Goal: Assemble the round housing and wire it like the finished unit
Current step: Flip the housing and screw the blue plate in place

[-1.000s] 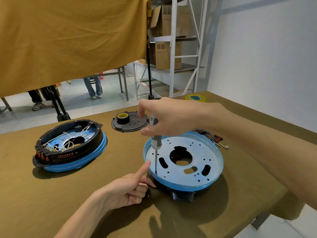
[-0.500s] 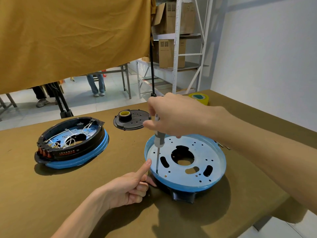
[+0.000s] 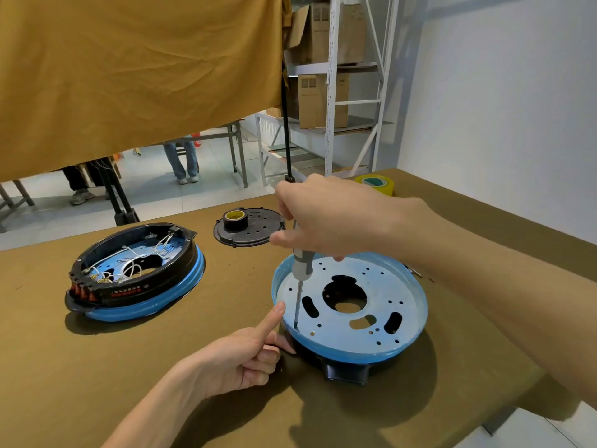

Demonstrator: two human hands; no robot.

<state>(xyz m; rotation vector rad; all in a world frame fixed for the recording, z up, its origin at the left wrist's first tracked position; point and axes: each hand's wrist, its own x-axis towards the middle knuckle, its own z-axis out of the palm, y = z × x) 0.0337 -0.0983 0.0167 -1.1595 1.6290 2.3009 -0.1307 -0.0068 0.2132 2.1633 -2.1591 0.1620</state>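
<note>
**A:** Where was the housing when you looked?

**B:** I saw the round housing [image 3: 350, 310] sitting on the bench [image 3: 161, 367], its pale blue plate facing up, a black part showing under its near edge; it lay directly below my right hand [image 3: 336, 221]; that grip was curled round the handle of a screwdriver [image 3: 301, 276], which stood nearly upright, its tip down on the plate close to the left rim.

**A:** And the other hand?

**B:** My left hand [image 3: 240, 357] rested on the bench at the housing's near-left side; its forefinger stuck out and touched the blue rim just beside the screwdriver shaft; the thumb lay against the black part underneath; the other fingers were curled in and held nothing.

**A:** The finished unit?

**B:** The finished unit [image 3: 135, 273] sat well to the left of both grips, black ring up on a blue base, white wires looped inside; a black cover disc [image 3: 250, 227] lay beyond the right grip, a small tape roll [image 3: 235, 218] on top of it; a yellow tape roll [image 3: 376, 184] stood farther off, behind my right wrist.
</note>
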